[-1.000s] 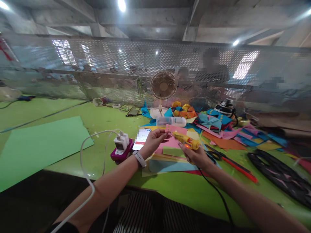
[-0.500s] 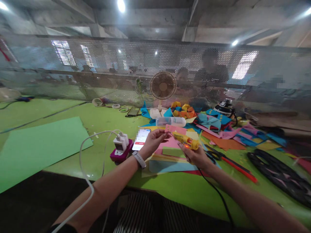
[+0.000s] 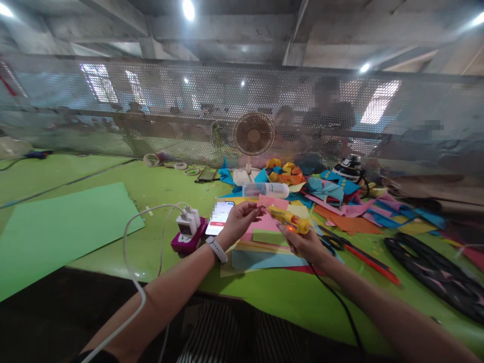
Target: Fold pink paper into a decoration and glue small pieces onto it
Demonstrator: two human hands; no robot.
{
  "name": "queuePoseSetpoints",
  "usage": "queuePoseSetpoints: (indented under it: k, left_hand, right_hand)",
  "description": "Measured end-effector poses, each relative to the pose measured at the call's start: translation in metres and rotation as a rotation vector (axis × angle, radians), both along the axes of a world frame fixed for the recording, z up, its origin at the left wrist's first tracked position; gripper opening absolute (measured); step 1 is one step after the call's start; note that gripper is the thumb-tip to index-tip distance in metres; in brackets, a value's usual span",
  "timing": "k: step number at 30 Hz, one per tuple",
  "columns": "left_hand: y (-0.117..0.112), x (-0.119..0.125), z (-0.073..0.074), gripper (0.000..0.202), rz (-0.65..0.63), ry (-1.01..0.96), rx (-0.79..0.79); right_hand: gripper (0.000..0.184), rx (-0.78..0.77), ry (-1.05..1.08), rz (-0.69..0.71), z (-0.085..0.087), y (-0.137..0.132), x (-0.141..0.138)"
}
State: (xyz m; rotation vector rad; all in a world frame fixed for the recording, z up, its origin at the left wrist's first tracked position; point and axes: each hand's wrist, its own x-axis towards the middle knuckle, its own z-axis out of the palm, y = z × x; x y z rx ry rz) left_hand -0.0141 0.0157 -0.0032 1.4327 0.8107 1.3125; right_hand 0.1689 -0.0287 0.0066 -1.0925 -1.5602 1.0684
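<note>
My right hand (image 3: pixel 302 243) is wrapped round a yellow hot glue gun (image 3: pixel 290 220) with a lit red light and a black cord. The gun's tip points left, close to the fingers of my left hand (image 3: pixel 244 218). Those fingers pinch a small piece of pink paper (image 3: pixel 267 201); its lower edge is partly hidden by the fingers and the gun. Beneath both hands lies a stack of coloured paper sheets (image 3: pixel 260 259), pink, green, yellow and light blue. A lit phone (image 3: pixel 221 222) rests just left of my left hand.
A purple power strip (image 3: pixel 189 243) with white chargers and a looping cable stands at left, near a large green sheet (image 3: pixel 71 227). Scissors (image 3: pixel 340 242), a red-and-black tool (image 3: pixel 374 264) and a black slotted disc (image 3: pixel 434 272) lie right. Behind are a bottle (image 3: pixel 265 190), fan (image 3: pixel 253 134) and folded paper (image 3: pixel 287 174).
Almost nothing differs. Both hands keep their hold, with the glue gun's tip a hair lower and further right near the pink paper.
</note>
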Motion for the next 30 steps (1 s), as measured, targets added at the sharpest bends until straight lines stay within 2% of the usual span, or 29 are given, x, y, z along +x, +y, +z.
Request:
queuePoseSetpoints:
  k: [3,5,9,11,13,15,18,22,25,30]
  left_hand:
    - [-0.001,-0.001,0.001,0.028,0.075,0.125,0.112]
    - [0.000,-0.002,0.001,0.026,0.119,0.147,0.132]
    - [0.003,-0.004,0.001,0.025,0.110,0.046,0.029]
    - [0.005,-0.004,0.001,0.025,0.088,-0.018,-0.030]
    - [0.006,-0.004,0.002,0.026,0.074,-0.074,-0.075]
    - [0.008,-0.004,0.003,0.027,0.075,-0.110,-0.100]
    - [0.010,-0.004,0.004,0.027,0.065,-0.142,-0.106]
    - [0.011,-0.004,0.007,0.029,0.071,-0.146,-0.126]
    - [0.011,-0.005,0.008,0.030,0.093,-0.167,-0.140]
    - [0.013,-0.007,0.007,0.029,0.112,-0.170,-0.145]
  right_hand:
    - [0.027,0.049,-0.050,0.005,0.000,0.002,0.005]
    - [0.026,0.153,-0.138,-0.026,0.003,0.003,0.014]
    - [0.026,0.448,-0.441,-0.196,0.021,0.009,0.048]
    - [0.027,0.511,-0.634,-0.240,0.029,0.012,0.074]
    - [0.030,0.490,-0.812,-0.270,0.030,0.016,0.107]
    - [0.036,0.390,-0.961,-0.390,0.024,0.018,0.144]
    - [0.041,0.188,-1.122,-0.529,0.003,0.014,0.206]
    - [0.039,0.059,-1.205,-0.589,-0.025,-0.004,0.272]
    - [0.038,0.053,-1.205,-0.633,-0.039,-0.016,0.299]
    - [0.035,0.086,-1.158,-0.608,-0.048,-0.024,0.320]
